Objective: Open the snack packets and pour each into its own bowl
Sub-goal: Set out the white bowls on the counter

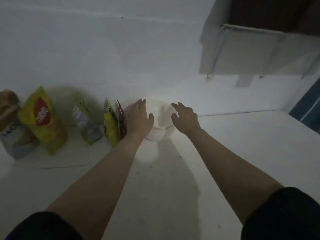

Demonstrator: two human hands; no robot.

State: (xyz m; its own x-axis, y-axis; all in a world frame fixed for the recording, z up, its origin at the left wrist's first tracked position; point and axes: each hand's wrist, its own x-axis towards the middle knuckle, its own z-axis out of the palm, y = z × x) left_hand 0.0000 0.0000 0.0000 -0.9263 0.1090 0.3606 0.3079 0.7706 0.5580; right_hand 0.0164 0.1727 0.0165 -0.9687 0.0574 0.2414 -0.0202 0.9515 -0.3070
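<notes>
Dim, blurry shot. Both arms reach forward over a white counter [225, 153] to a pale bowl [158, 116] standing against the wall. Left hand [139, 116] is spread flat on the bowl's left side, fingers loose, touching the rim; right hand [186, 116] is spread at the right side, fingers apart, contact unclear. Neither hand is clenched. Snack packets lean on the wall left of the bowl: yellow packet with a red logo [41, 118], silvery packet [85, 122], yellow-green packet [111, 123], dark red packet [122, 118] just beside the left hand. All look unopened.
</notes>
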